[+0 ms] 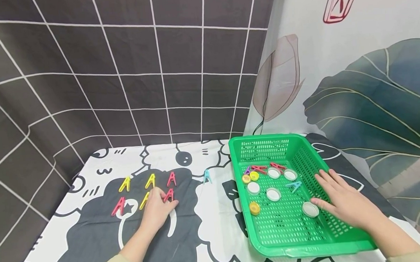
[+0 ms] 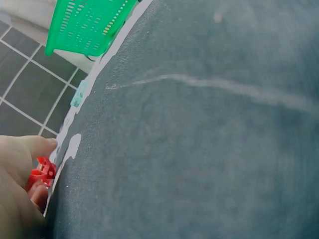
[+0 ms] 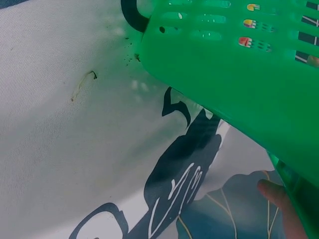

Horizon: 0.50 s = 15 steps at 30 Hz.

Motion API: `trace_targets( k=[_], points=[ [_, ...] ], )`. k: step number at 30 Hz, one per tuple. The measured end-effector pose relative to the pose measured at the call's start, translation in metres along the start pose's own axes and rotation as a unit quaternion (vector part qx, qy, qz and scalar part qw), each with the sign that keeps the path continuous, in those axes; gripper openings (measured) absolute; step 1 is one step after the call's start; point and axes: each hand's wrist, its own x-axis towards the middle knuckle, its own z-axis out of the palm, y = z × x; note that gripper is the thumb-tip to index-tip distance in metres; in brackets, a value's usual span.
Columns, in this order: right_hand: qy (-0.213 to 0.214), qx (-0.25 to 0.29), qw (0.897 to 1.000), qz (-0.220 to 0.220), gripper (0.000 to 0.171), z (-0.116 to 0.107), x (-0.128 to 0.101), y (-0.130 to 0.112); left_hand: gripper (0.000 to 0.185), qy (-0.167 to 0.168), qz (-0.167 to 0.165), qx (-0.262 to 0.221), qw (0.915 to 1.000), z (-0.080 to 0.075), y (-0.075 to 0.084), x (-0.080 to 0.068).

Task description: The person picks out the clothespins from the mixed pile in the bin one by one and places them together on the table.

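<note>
A patterned cloth of white and dark patches with cartoon line drawings covers the worktop (image 1: 217, 209); faint creases cross its dark part. Behind rises a dark, white-gridded hanging (image 1: 180, 89), meeting a pale one (image 1: 306, 9) printed with large leaves. A thin dark cable (image 1: 260, 125) bends near the junction.

The left hand (image 1: 156, 212) reaches over the cloth's dark patch, thumb and fingers on either side of a red clip (image 1: 169, 193); whether they pinch it, I cannot tell. This clip is the right one of the nearer row, with a yellow clip (image 1: 144, 199) just left of the hand. Others, yellow and red, stand about it, their small plastic bodies A-shaped; a light-blue clip (image 1: 207, 175) stands apart to the right.

The right hand (image 1: 350, 201), fingers spread, rests on the right side of a green basket (image 1: 306, 250) of glossy plastic pierced with slots. Inside lie round caps, white and yellow, plus red, blue and purple clips.

The hand hides part of the basket's right rim, and both sleeves are cut off by the lower edge. The left wrist view is mostly blurred dark cloth; the right wrist view shows only part of its hand, beyond the basket wall. The purple clip (image 1: 247, 170) is hard to make out.
</note>
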Motion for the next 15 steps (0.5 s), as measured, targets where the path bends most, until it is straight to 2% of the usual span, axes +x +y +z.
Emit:
trace_targets(
  k=[15],
  points=[
    [0.007, -0.006, 1.000, -0.003, 0.079, 0.0023, -0.0001, 0.0021, 0.042, -0.002, 0.016, 0.025, 0.9996, -0.0009, 0.0035, -0.0016]
  ],
)
